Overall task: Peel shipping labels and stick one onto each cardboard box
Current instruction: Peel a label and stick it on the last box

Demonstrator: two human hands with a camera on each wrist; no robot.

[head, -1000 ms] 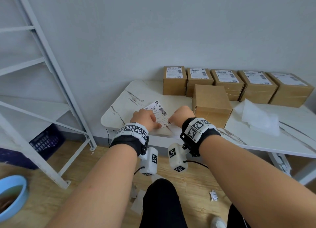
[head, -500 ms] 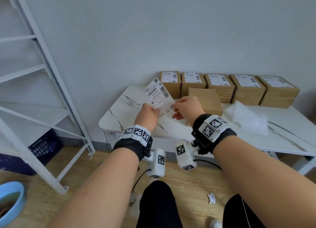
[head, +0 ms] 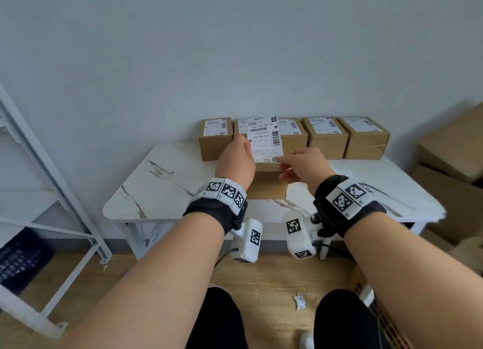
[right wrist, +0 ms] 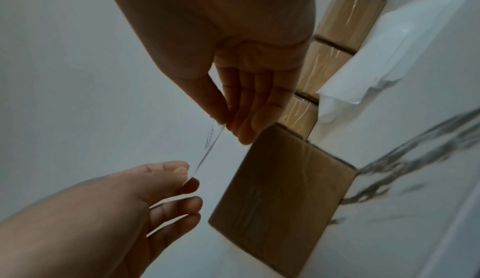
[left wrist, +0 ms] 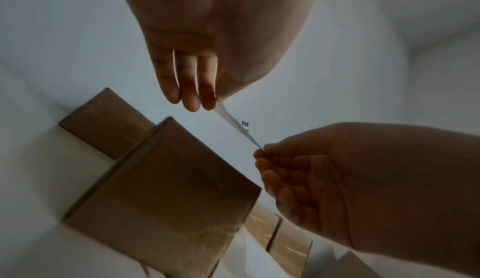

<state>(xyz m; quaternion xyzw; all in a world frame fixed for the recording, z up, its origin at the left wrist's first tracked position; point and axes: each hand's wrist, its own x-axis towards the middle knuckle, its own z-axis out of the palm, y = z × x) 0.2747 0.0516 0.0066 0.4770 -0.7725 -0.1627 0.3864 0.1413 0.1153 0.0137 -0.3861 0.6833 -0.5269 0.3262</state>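
Holding a printed shipping label up in the air above the counter, the person has it stretched between both hands: the left hand pinches its left edge between thumb and fingers, and the right hand pinches the lower right corner with thumb and forefinger, the other fingers loosely extended. Going from the left, a white metal shelf frame stands beside the counter with a dark crate under it. Along the wall sits a row of labelled boxes, five as far as can be seen, each with a white label on top, so most of the work looks done. In front of that row, directly below the held label, stands the one bare box, its top still plain cardboard; sticking this label on it appears to be what is left. Whether the backing is fully off cannot be told. To the right lies a loose heap of white paper, probably spent backing, well clear of the bare box. Larger cartons stand at the far right. Nothing blocks the way down to the box top.
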